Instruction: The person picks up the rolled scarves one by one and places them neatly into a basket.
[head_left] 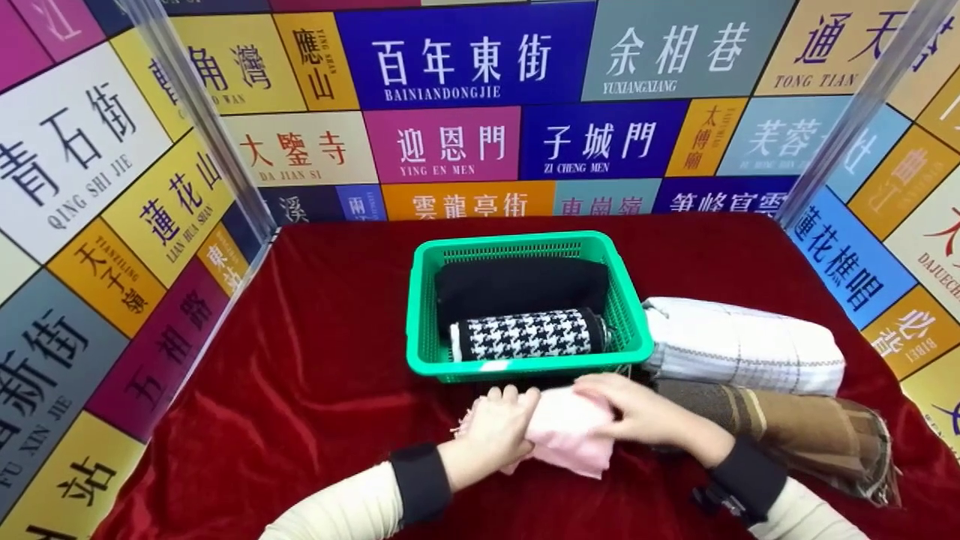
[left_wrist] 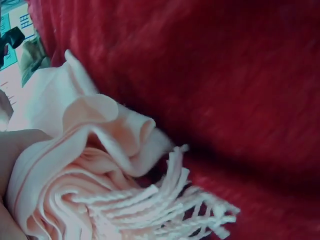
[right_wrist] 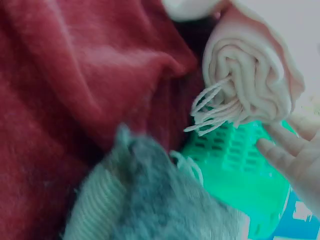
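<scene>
Red velvet (head_left: 300,337) spreads beneath both hands, and on it, between them, we see the left hand (head_left: 493,427) gripping one end of a rolled pink scarf (head_left: 564,424) while the right hand (head_left: 652,414) rests against the other, fingers extended. We judge that slackening or uneven pressure could let the loose flap (head_left: 581,461) unwind. We find the scarf pale, soft-looking, wavily coiled, with twisted fringe (left_wrist: 145,202) at both ends.

Left hand (head_left: 491,427): fingers curled, back of hand upward. Right hand (head_left: 637,411): fingers mostly extended, directed toward the left. Forearms (head_left: 345,504) angle inward.
</scene>
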